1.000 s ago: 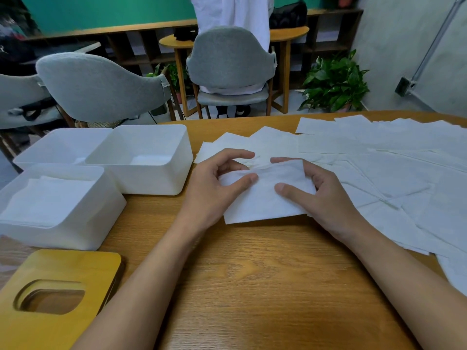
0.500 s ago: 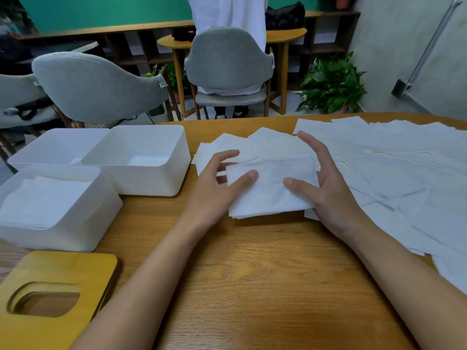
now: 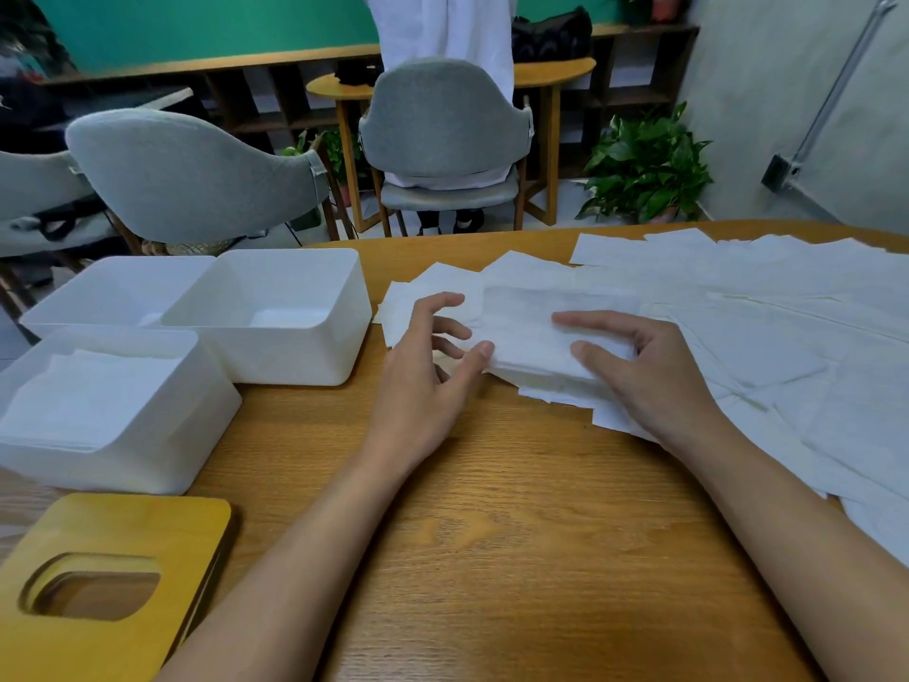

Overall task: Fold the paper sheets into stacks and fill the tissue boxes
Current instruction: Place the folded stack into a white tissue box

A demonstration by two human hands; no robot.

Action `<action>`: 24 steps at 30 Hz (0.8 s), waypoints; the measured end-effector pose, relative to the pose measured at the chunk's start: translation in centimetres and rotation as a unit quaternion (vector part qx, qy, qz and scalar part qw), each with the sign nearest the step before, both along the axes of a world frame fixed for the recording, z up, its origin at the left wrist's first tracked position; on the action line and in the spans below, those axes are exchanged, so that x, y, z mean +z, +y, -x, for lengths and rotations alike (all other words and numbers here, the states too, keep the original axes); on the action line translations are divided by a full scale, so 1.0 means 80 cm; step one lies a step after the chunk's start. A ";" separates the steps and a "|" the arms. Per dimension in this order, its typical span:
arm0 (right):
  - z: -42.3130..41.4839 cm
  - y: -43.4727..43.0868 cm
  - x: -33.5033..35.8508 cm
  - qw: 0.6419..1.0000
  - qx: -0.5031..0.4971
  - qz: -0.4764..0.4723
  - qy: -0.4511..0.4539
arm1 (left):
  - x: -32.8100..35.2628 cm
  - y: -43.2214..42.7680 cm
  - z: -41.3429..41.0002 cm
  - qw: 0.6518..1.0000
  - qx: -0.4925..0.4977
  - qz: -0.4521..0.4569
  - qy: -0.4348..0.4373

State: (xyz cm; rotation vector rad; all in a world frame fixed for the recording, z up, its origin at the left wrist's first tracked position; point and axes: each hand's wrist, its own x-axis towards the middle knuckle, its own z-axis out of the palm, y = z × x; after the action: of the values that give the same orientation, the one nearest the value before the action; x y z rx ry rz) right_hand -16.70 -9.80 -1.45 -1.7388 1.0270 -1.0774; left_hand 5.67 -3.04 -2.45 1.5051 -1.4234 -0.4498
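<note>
A folded stack [image 3: 531, 337] of white paper lies on the bench [image 3: 492, 543], past the middle and a little to the right, on top of a few loose sheets [image 3: 787, 347] that spread over the whole right side. The right hand [image 3: 644, 386] grasps the stack at its right end: the forefinger lies along the top, the thumb presses on the near part, and the other fingers curl at the right edge. The left hand [image 3: 428, 371] is released, its fingers loosely bent and apart above the sheets to the left of the stack, with only the thumb tip touching the stack's near left corner.

To the left stand three white boxes, close together. The near box [image 3: 123, 460] holds a pile of folded paper. The middle box [image 3: 295, 356] has something pale at the bottom, too faint to tell. The far box [image 3: 88, 292] sits behind, touching the middle one. A wooden lid [image 3: 162, 524] with an oval slot lies flat at the near left corner, just in front of the near box
</note>
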 end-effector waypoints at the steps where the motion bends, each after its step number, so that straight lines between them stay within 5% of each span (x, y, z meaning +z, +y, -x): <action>1: 0.002 -0.003 -0.002 1.000 -0.018 0.004 -0.005 | -0.003 -0.001 -0.003 0.999 -0.005 0.015 -0.041; 7: 0.002 -0.006 -0.009 0.996 -0.079 -0.011 -0.040 | -0.028 -0.014 -0.013 0.968 -0.093 0.024 -0.231; 24: 0.001 -0.006 -0.012 0.998 -0.064 0.007 -0.021 | -0.018 -0.012 0.010 0.960 -0.086 0.054 -0.260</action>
State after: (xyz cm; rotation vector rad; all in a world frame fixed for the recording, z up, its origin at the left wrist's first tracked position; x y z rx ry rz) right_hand -16.80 -10.31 -2.42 -1.6734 1.1201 -1.1991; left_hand 4.84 -4.00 -3.92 1.4769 -1.9645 -0.0728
